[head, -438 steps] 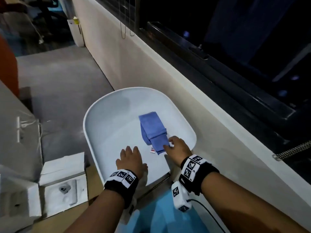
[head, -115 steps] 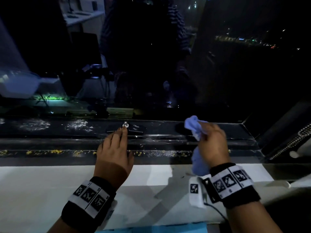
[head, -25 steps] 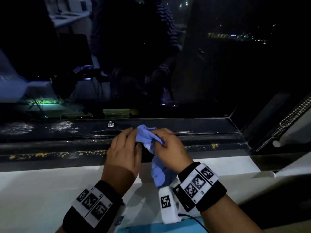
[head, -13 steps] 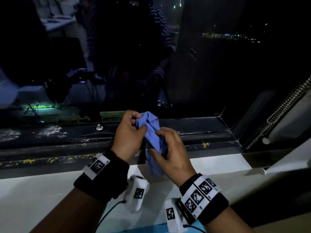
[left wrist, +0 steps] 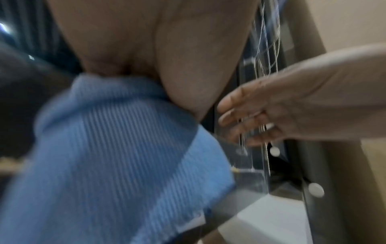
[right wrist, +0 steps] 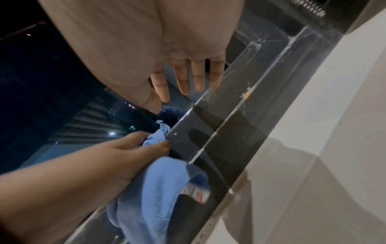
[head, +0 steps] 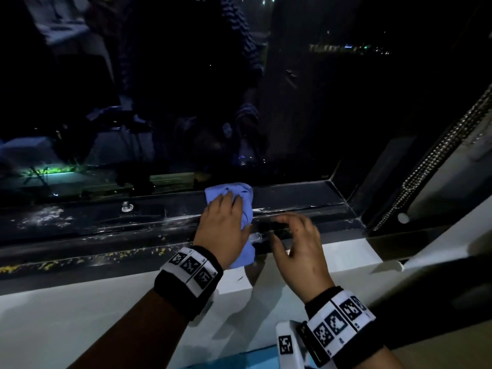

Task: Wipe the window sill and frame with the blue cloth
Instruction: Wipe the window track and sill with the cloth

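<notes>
The blue cloth (head: 247, 206) lies bunched on the dark window frame (head: 306, 201), one end hanging down towards the white sill (head: 106, 302). My left hand (head: 223, 222) lies on top of the cloth, fingers curled into its folds, and holds it against the frame. In the right wrist view the left hand (right wrist: 100, 161) grips the cloth (right wrist: 158, 189) at the frame's edge. My right hand (head: 295, 241) hovers just right of the cloth, over the track, fingers loosely spread and holding nothing. The left wrist view shows the cloth (left wrist: 114, 156) close up and the right hand (left wrist: 282, 107) beside it.
A small metal knob (head: 127, 206) stands on the frame left of the cloth. Yellow crumbs (head: 127, 255) and white dust marks (head: 45, 217) lie along the track. A blind's bead chain (head: 431, 161) hangs at the right corner. Dark glass rises behind.
Both hands held the cloth up half a second ago. Now the left hand alone has it down on the frame, and the right hand has let go and moved right.
</notes>
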Available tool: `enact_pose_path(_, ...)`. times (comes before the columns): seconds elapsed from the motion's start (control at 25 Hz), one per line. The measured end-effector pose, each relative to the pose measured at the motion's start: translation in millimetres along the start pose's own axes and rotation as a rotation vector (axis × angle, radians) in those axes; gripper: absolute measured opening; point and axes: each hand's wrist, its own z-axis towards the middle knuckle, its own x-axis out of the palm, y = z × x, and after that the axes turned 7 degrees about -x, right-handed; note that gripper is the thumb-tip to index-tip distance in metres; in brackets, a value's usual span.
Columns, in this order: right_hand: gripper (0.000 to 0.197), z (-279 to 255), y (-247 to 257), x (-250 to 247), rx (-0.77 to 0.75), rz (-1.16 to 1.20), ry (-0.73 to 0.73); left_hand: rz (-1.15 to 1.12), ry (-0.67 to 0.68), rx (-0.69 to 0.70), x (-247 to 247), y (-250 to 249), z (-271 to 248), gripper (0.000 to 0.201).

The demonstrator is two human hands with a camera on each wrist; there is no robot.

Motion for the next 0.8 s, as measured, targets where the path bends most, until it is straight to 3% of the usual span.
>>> enact_pose_path(0.2,0.031,4,-2,0,0.006,-0.039,0.031,-0.041,-0.123,0.112,1,7,1,0.050)
enact_pose_path(0.36,0.030,6,1,0,0.042,-0.051,0.045,-0.023,-0.180,0.038,-4,22,-20,0.036)
enact_pose_path(0.48,0.028,4,4,0,0.030,-0.061,0.027,-0.027,-0.138,0.038,-6,26,-17,0.046)
enact_pose_path(0.6,0.027,2,5,1,0.035,-0.068,0.015,-0.065,-0.015,0.177,-1,6,3,0.059)
enact_pose_path(0.68,0.025,1,7,3,0.032,-0.059,0.005,-0.112,0.029,0.246,1,-11,10,0.055)
enact_pose_path(0.8,0.025,3,12,3,0.015,-0.041,-0.036,-0.133,0.001,0.244,0,-16,4,0.055)
